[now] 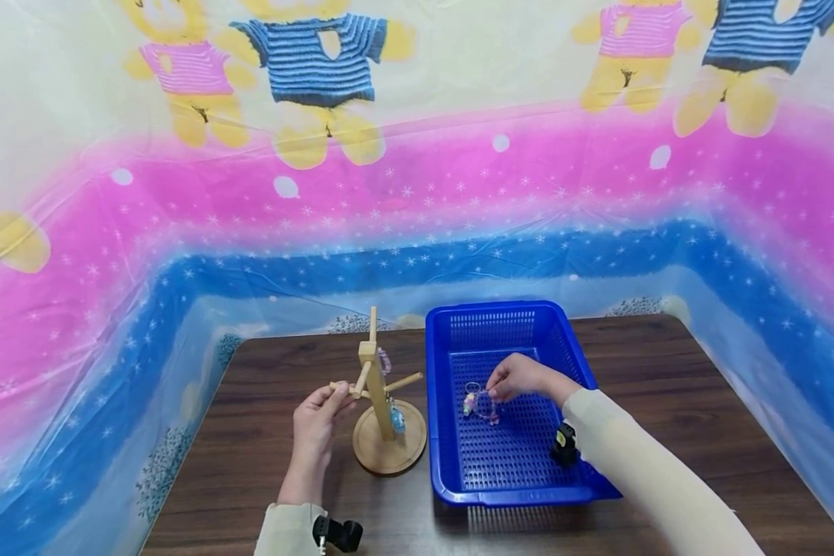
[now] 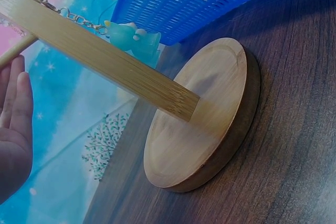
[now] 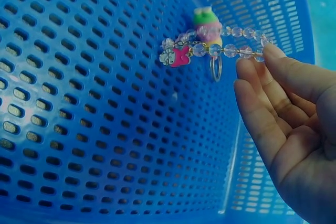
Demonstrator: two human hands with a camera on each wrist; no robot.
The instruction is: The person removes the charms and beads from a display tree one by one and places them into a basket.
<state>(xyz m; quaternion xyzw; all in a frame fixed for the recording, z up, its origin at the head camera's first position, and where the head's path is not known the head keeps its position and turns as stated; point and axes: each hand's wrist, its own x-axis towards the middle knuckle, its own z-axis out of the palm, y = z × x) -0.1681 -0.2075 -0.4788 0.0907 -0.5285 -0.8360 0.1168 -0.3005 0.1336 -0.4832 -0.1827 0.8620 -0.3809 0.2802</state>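
A wooden stand [image 1: 379,401] with several pegs rises from a round base [image 2: 210,145]. In the head view my left hand [image 1: 317,421] pinches the end of one of its pegs. A blue figure keychain [image 2: 134,41] hangs from the stand, and a purplish beaded bracelet [image 1: 385,361] hangs higher up. Between thumb and fingertips, my right hand [image 3: 294,114] pinches a clear beaded bracelet [image 3: 245,51] with a pink charm, inside the blue basket [image 1: 452,494]. Behind that bracelet is a keychain [image 3: 205,17] with a green, pink and yellow figure and a metal ring.
The basket, with its slotted floor and walls, stands just right of the stand on a dark wooden table [image 1: 250,440]. A patterned cloth [image 1: 417,193] with bears and snowflakes surrounds the table at the back and sides.
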